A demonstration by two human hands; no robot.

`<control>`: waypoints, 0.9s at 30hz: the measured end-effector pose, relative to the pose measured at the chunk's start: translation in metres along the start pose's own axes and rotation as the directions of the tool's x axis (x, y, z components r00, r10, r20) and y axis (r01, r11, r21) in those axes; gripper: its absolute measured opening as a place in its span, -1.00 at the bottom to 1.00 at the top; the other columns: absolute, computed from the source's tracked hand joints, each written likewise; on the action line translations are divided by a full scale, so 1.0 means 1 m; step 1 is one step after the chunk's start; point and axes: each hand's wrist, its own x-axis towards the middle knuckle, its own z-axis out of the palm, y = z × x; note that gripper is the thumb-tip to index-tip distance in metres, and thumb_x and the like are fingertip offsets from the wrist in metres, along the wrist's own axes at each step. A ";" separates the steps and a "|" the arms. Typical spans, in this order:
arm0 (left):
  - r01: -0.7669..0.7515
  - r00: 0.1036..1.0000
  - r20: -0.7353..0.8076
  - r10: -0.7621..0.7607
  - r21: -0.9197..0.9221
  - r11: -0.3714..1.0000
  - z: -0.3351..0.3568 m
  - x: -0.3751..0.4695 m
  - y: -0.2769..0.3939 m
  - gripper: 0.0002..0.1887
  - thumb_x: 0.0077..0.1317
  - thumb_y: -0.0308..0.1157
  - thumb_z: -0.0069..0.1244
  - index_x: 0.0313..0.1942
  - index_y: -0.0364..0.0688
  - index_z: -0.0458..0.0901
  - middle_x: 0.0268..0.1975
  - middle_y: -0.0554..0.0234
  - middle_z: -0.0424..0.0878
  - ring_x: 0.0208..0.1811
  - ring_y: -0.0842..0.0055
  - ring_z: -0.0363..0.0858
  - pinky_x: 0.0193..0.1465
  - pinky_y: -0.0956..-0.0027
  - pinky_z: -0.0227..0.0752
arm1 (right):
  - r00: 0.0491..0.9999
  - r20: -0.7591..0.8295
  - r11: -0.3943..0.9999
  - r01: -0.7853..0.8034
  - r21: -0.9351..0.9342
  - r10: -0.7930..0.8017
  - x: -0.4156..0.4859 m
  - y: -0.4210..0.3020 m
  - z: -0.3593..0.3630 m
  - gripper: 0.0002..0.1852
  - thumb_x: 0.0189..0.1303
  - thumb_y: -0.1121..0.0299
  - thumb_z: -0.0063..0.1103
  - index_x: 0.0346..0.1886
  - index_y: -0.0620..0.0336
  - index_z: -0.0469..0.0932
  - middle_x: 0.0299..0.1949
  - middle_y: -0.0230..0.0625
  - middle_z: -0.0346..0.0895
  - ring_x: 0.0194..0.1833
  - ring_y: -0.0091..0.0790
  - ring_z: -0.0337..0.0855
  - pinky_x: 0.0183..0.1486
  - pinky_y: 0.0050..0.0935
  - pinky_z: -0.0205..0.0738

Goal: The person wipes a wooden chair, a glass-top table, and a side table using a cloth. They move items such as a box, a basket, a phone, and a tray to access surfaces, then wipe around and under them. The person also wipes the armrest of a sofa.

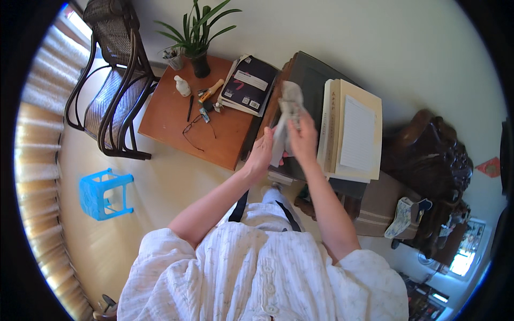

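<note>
A pale grey-white cloth (292, 95) is bunched between my two hands, above the dark-topped cabinet. My left hand (260, 151) supports its near side with the palm turned inward. From the other side my right hand (304, 135) grips the folds, slightly blurred. A fringe of red or pink shows low on the cloth, too small to identify. Right of my right hand, a stack of thick books (332, 124) lies on the dark tabletop (311, 72), with a lined paper sheet (357, 132) on top.
An orange-brown table (168, 124) adjoins on the left. It bears eyeglasses (193, 124), a black pen (190, 108), a white bottle (182, 86), a stack of notebooks (249, 84) and a potted plant (199, 64). A rattan chair (112, 84) and blue plastic stool (94, 196) stand further left.
</note>
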 end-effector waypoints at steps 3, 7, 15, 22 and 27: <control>-0.142 0.971 -0.203 0.125 -0.070 0.987 0.004 0.008 0.009 -0.27 0.53 0.22 -0.54 0.34 -0.20 0.36 0.02 0.15 0.63 0.02 0.39 0.62 0.04 0.25 0.56 | 0.995 -0.031 0.996 0.091 -0.006 -0.091 -0.031 -0.027 0.023 -0.46 0.14 0.55 0.20 0.26 0.12 0.49 0.28 0.02 0.40 0.27 0.12 0.39 0.34 -0.10 0.27; -0.016 0.989 -0.148 -0.030 -0.299 0.954 -0.004 0.005 0.024 -0.08 0.37 0.46 -0.60 0.20 -0.21 0.47 0.02 0.11 0.64 0.04 0.33 0.62 0.11 0.20 0.53 | 0.994 0.046 0.995 0.101 -0.009 -0.100 -0.083 -0.046 0.021 -0.40 0.02 0.64 0.16 0.24 0.18 0.49 0.26 0.04 0.39 0.25 0.13 0.40 0.31 -0.10 0.31; -0.063 0.991 -0.128 0.038 -0.202 0.977 0.000 -0.002 0.008 -0.13 0.40 0.43 -0.55 0.25 -0.17 0.42 0.09 0.17 0.60 0.12 0.38 0.57 0.21 0.23 0.45 | 0.981 0.047 0.979 0.193 -0.060 -0.190 -0.070 -0.056 0.000 -0.40 0.03 0.68 0.10 0.24 0.17 0.50 0.22 0.03 0.46 0.22 0.12 0.45 0.26 -0.12 0.38; -0.036 0.988 -0.154 0.015 -0.134 0.990 -0.003 0.002 0.018 -0.15 0.39 0.43 -0.44 0.25 -0.16 0.43 0.10 0.14 0.61 0.10 0.38 0.58 0.16 0.22 0.48 | 0.996 0.039 0.996 0.079 0.047 -0.081 -0.054 -0.056 0.010 -0.36 0.03 0.70 0.05 0.27 0.06 0.50 0.18 -0.07 0.51 0.19 0.05 0.47 0.26 -0.19 0.38; -0.026 0.967 -0.254 0.019 -0.025 0.999 -0.010 0.011 0.033 -0.43 0.41 0.14 -0.05 0.00 -0.27 0.51 -0.30 0.31 0.53 -0.30 0.58 0.51 -0.30 0.39 0.43 | 0.977 0.211 0.988 0.000 0.153 -0.033 -0.103 -0.043 -0.010 -0.44 -0.03 0.69 0.12 0.13 0.13 0.59 0.06 -0.09 0.59 0.09 0.02 0.53 0.20 -0.21 0.41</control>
